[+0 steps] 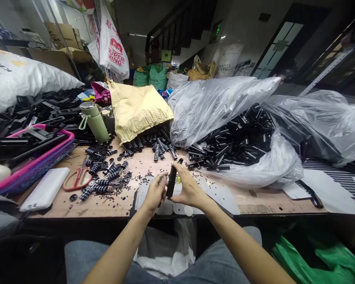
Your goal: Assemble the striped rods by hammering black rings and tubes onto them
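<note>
My right hand (190, 187) grips a long black plastic piece (172, 180) between thumb and fingers, holding it tilted upright above the table. Close against its left side is my left hand (156, 192), fingers curled in a pinch; whatever they hold is hidden. Under both hands lies a pale grey mat (225, 197) strewn with tiny dark rings. To the left are black ribbed rollers on metal pins (103, 186), amid scattered small black discs. More ribbed rollers (156, 146) spill from a yellow sack (140, 108) beyond my hands.
Red-handled scissors (77, 179), a white box-like case (45, 189) and a pink basket (65, 142) of black parts stand left, near a green bottle (95, 122). At right, black tubular parts (239, 144) spill from a clear plastic bag (215, 106); a black-handled knife (311, 194) lies beyond.
</note>
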Demonstrator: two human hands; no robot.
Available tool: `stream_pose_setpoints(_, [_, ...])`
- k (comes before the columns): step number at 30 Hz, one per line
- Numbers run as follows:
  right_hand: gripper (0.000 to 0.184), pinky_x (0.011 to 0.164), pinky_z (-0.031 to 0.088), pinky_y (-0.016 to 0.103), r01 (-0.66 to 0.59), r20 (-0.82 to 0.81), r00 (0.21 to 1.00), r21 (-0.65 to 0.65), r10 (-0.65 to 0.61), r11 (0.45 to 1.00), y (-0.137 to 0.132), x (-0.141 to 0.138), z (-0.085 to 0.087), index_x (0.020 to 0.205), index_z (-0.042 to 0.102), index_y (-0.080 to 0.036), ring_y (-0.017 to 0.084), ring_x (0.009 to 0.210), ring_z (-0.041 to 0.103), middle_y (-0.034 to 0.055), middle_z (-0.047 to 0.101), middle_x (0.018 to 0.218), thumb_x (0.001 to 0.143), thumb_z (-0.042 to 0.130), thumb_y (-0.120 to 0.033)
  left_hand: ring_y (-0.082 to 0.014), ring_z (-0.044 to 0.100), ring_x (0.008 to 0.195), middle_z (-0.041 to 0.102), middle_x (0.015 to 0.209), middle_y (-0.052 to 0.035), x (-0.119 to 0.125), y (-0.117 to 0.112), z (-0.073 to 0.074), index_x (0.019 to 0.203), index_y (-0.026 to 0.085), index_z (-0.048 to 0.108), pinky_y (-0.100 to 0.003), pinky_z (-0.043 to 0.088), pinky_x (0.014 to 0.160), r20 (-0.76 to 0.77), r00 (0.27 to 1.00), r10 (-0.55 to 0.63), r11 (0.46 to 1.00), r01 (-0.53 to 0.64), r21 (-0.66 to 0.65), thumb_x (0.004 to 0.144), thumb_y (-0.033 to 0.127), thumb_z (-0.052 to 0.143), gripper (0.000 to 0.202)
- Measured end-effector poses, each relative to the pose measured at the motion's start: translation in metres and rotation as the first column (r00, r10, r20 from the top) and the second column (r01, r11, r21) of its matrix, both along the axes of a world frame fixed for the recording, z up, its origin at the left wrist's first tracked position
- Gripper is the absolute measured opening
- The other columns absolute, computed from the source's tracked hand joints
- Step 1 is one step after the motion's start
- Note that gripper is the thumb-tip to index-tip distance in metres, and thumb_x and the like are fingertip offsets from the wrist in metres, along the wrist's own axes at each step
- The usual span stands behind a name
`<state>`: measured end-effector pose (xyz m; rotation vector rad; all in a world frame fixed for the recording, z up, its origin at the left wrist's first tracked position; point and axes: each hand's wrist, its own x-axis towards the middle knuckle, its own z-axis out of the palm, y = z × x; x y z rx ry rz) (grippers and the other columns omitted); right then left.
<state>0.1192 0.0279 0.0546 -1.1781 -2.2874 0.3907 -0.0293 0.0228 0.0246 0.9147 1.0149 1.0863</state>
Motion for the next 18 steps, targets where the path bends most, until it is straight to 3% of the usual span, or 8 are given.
stream_pose_setpoints(2, [0.103, 0.104, 0.024, 0.04, -0.098, -0.09, 0.992, -0.048, 0.094, 0.994, -0.006, -0.001, -0.001, 0.135, 0.007, -0.014, 0.026, 0.127, 0.021, 0.0148, 0.022, 0.136, 0.056, 0.07, -0.033, -0.0053, 0.042, 0.04, 0.056, 0.067, 0.0018, 0.0, 0.0, 0.003, 0.103, 0.018, 0.055, -0.018, 0.031, 0.037, 0.162, 0.986, 0.037, 0.999, -0.03, -0.042, 0.072, 0.046, 0.055, 0.042])
stream_pose_setpoints(4, [0.102, 0.105, 0.022, 0.038, -0.185, -0.153, 0.973, -0.064, 0.174, 0.981, -0.011, -0.002, -0.003, 0.135, 0.01, -0.015, 0.025, 0.127, 0.021, 0.0131, 0.022, 0.136, 0.055, 0.071, -0.033, -0.0069, 0.048, 0.045, 0.057, 0.068, 0.0007, 0.001, -0.002, 0.007, 0.099, 0.016, 0.057, -0.019, 0.038, 0.043, 0.258, 0.963, 0.08, 0.995, -0.063, -0.071, 0.07, 0.041, 0.059, 0.038])
stream_pose_setpoints(7, [0.099, 0.106, 0.021, 0.038, -0.209, -0.226, 0.956, -0.065, 0.189, 0.976, -0.017, -0.007, -0.009, 0.133, 0.012, -0.017, 0.024, 0.126, 0.022, 0.0122, 0.023, 0.136, 0.055, 0.072, -0.031, -0.0089, 0.051, 0.045, 0.052, 0.061, 0.0027, 0.005, -0.006, 0.015, 0.094, 0.016, 0.055, -0.02, 0.041, 0.044, 0.332, 0.942, 0.05, 0.994, -0.015, -0.107, 0.071, 0.038, 0.058, 0.033])
stream_pose_setpoints(12, [0.099, 0.105, 0.023, 0.037, -0.172, -0.314, 0.942, -0.157, 0.116, 0.973, -0.02, -0.012, -0.017, 0.132, 0.011, -0.018, 0.024, 0.124, 0.026, 0.0122, 0.024, 0.134, 0.053, 0.071, -0.023, -0.0082, 0.05, 0.041, 0.048, 0.059, 0.0045, 0.009, -0.011, 0.022, 0.088, 0.015, 0.052, -0.019, 0.04, 0.037, 0.325, 0.945, 0.035, 0.99, 0.011, -0.14, 0.071, 0.036, 0.057, 0.027])
stream_pose_setpoints(18, [0.097, 0.102, 0.029, 0.035, -0.164, -0.396, 0.917, -0.25, 0.053, 0.954, -0.022, -0.015, -0.024, 0.128, 0.017, -0.018, 0.022, 0.118, 0.036, 0.0104, 0.032, 0.127, 0.047, 0.07, -0.016, -0.0078, 0.05, 0.04, 0.051, 0.061, 0.0018, 0.008, -0.008, 0.016, 0.083, 0.014, 0.052, -0.017, 0.038, 0.035, 0.232, 0.972, 0.029, 0.979, 0.018, -0.201, 0.072, 0.035, 0.054, 0.024])
